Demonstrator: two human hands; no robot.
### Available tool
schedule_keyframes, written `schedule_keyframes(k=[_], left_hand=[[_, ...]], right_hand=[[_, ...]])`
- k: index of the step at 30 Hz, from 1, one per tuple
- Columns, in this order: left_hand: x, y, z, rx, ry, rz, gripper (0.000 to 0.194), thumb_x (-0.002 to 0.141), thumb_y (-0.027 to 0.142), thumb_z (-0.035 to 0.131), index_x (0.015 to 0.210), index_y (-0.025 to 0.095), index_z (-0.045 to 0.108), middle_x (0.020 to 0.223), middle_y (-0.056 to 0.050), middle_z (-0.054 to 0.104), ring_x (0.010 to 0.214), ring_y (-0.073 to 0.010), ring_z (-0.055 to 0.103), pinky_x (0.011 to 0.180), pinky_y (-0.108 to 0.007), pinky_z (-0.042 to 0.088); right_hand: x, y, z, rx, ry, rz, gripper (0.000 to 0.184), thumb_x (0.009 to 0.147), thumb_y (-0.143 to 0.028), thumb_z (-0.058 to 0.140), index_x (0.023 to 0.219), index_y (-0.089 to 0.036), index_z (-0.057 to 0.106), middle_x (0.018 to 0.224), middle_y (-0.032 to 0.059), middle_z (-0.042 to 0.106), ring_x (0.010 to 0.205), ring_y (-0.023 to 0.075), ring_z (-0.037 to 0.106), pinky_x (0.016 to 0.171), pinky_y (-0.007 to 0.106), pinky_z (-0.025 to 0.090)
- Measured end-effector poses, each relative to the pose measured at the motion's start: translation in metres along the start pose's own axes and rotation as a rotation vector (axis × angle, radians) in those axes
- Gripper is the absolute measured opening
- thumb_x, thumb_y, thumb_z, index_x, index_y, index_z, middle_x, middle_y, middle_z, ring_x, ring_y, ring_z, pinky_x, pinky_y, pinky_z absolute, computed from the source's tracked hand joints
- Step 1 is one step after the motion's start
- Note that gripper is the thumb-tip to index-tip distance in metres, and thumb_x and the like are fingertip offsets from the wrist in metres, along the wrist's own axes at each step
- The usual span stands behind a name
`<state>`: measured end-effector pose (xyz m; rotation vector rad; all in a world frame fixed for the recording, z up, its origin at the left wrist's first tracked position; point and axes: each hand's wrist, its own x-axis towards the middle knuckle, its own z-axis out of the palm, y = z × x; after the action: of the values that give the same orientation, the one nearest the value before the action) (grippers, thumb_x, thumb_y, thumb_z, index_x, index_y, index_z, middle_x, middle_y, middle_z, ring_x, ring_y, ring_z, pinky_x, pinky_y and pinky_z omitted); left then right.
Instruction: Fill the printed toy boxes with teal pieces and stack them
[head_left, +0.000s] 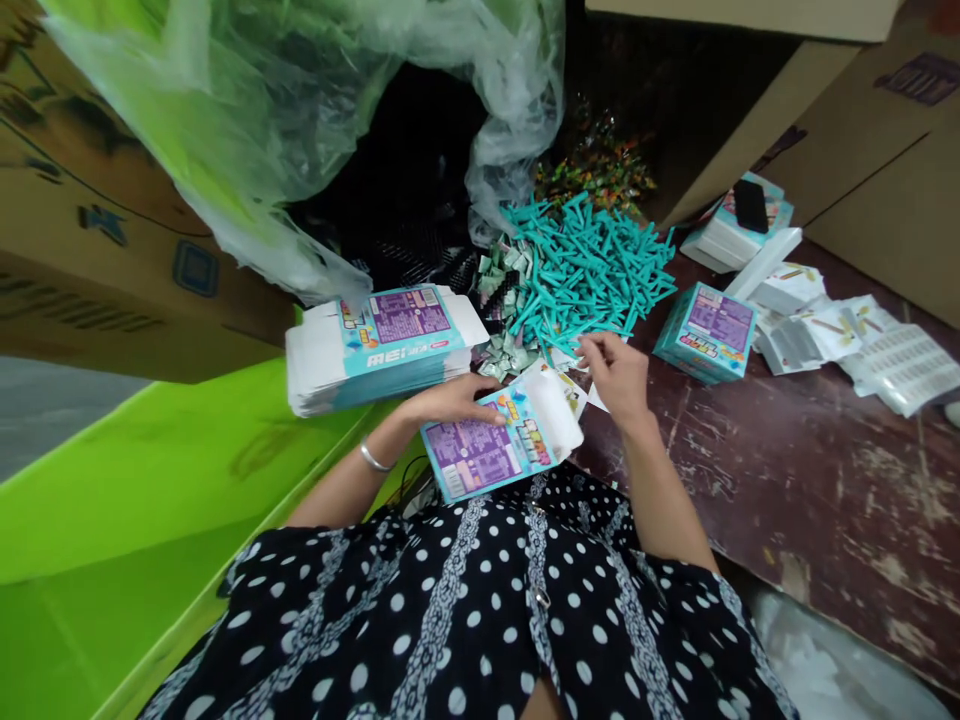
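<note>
My left hand (455,400) grips a teal and purple printed carton (487,445), tilted near my lap with its white end flaps open toward the right. To the right of those flaps, my right hand (616,375) has its fingers pinched at the near edge of a heap of teal sticks (592,270). Whatever the pinch may hold is hidden. Small pale green packets (508,275) lie left of the sticks. Beyond my left hand rests a stack of flattened cartons (390,340) of the same print. Printed paper pieces (568,388) lie between the hands.
A closed carton (709,332) stands on the worn dark red table (810,480). Behind it are white packets (817,325) and a black phone (751,205) on a box. Shiny wrapped pieces (600,165) lie at the back. Clear plastic (300,130) hangs at left beside a large cardboard box (127,240).
</note>
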<state>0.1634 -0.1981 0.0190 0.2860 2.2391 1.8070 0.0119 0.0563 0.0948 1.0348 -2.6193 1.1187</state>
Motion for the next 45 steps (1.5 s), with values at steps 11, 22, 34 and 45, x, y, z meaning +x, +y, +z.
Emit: schedule_keyframes(k=[11,22,34,45], left_hand=[[-0.035,-0.043,-0.04,0.069,-0.228,-0.118,0.047,0.074,0.058,0.096,0.102,0.023,0.082,0.103,-0.006,0.085,0.088,-0.0256,0.076,0.072,-0.03,0.054],[-0.036,-0.034,-0.027,0.021,0.074,-0.088,0.047,0.082,0.062,0.087,0.102,0.021,0.078,0.107,-0.007,0.084,0.092,-0.0253,0.075,0.076,-0.033,0.054],[-0.025,-0.029,-0.004,-0.241,0.189,-0.062,0.052,0.08,0.059,0.089,0.109,0.018,0.077,0.111,-0.01,0.083,0.093,-0.0255,0.076,0.079,-0.036,0.059],[-0.026,-0.049,-0.007,-0.218,0.179,-0.069,0.054,0.079,0.062,0.09,0.107,0.018,0.077,0.112,-0.01,0.084,0.093,-0.0261,0.077,0.078,-0.035,0.059]], right_hand=[[0.013,0.006,0.053,-0.439,-0.298,0.019,0.021,0.106,-0.034,0.066,0.105,-0.02,0.08,0.101,0.0119,0.084,0.095,0.0295,0.079,0.085,0.036,0.054],[0.045,-0.001,0.08,-0.294,-0.072,0.118,0.029,0.103,-0.039,0.058,0.082,-0.022,0.069,0.079,0.009,0.079,0.075,0.0249,0.074,0.075,0.033,0.05],[0.004,-0.023,0.021,0.083,-0.562,0.124,0.037,0.098,-0.05,0.069,0.078,-0.019,0.078,0.062,0.0018,0.071,0.05,0.0134,0.054,0.054,0.026,0.04],[0.124,-0.023,0.068,-0.932,-0.552,-0.448,0.047,0.104,-0.006,0.043,0.133,-0.015,0.079,0.15,0.0208,0.065,0.123,0.0319,0.065,0.075,0.035,0.044]])
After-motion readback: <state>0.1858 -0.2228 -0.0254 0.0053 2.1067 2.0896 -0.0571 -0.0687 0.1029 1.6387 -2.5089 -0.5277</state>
